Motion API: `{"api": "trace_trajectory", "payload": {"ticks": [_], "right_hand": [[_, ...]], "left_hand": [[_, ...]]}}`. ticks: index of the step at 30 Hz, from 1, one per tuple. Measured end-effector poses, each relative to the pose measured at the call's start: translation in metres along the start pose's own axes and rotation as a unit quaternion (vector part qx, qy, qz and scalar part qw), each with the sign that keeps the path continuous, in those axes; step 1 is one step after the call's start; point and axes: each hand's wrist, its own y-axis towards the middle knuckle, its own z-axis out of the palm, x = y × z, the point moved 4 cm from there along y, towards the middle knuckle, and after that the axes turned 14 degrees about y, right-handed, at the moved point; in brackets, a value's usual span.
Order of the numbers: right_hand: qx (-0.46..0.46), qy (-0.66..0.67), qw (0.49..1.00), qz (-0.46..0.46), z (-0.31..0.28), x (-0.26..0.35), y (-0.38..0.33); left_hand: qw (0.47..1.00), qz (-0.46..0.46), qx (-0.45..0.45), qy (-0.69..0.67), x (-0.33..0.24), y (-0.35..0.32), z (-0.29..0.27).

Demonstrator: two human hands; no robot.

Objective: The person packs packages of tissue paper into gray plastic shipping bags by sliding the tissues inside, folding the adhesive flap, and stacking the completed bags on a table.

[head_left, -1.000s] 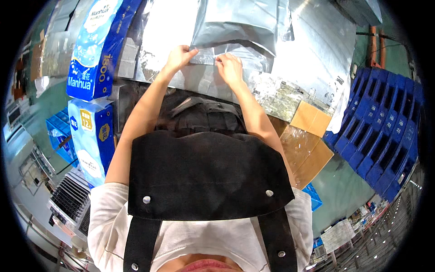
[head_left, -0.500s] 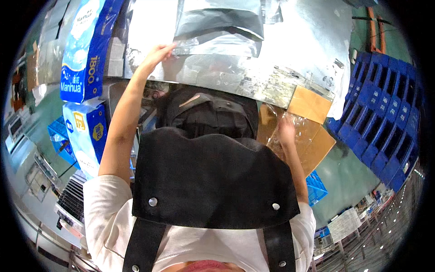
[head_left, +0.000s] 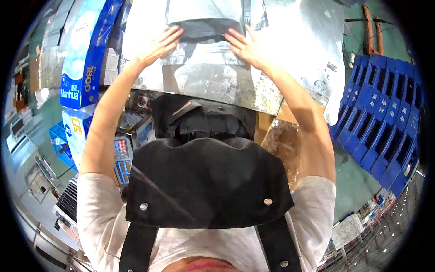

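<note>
A flat grey plastic bag (head_left: 205,30) with a darker fold across it lies on the metal-topped table (head_left: 301,50), its clear-looking lower edge toward me. My left hand (head_left: 162,46) rests on the bag's left edge, fingers stretched out. On the opposite side, my right hand (head_left: 245,47) is laid at the right edge, its fingers spread too. Neither hand is closed around anything. More grey plastic (head_left: 256,16) sticks out beyond the right fingers.
Below the table's right front edge stands a cardboard box (head_left: 263,129) with clear plastic (head_left: 283,140) in it. Blue-and-white packages (head_left: 74,77) are stacked at the left, near a grey keypad device (head_left: 121,154). Blue plastic pallets (head_left: 380,113) lie at the right.
My right hand has come up from the cardboard box onto the bag's right edge. The left hand stays by the left edge, with its fingers now spread flat.
</note>
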Motion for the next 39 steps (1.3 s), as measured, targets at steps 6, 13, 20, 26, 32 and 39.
{"api": "trace_trajectory", "payload": {"ticks": [6,13,20,26,32,39], "right_hand": [[0.000,0.191,0.958,0.212,-0.001,-0.053,-0.010],[0.096,0.180,0.908,0.365,-0.015,-0.129,0.102],[-0.245,0.387,0.763,0.456,0.055,-0.143,0.099],[-0.210,0.694,0.410,0.553,-0.006,-0.107,0.131],[-0.216,0.723,0.562,0.338,-0.134,-0.112,0.133],[-0.396,0.566,0.696,0.196,-0.286,-0.224,0.094]], "left_hand": [[0.926,-0.171,-0.002,-0.336,0.039,-0.021,0.027],[0.785,-0.193,0.090,-0.582,0.138,0.046,0.078],[0.598,-0.506,-0.055,-0.619,0.108,0.090,0.117],[0.182,-0.528,-0.022,-0.829,0.119,0.099,0.033],[0.137,-0.462,-0.087,-0.872,0.157,0.142,-0.073],[0.287,-0.383,-0.217,-0.851,0.241,0.294,-0.157]]}}
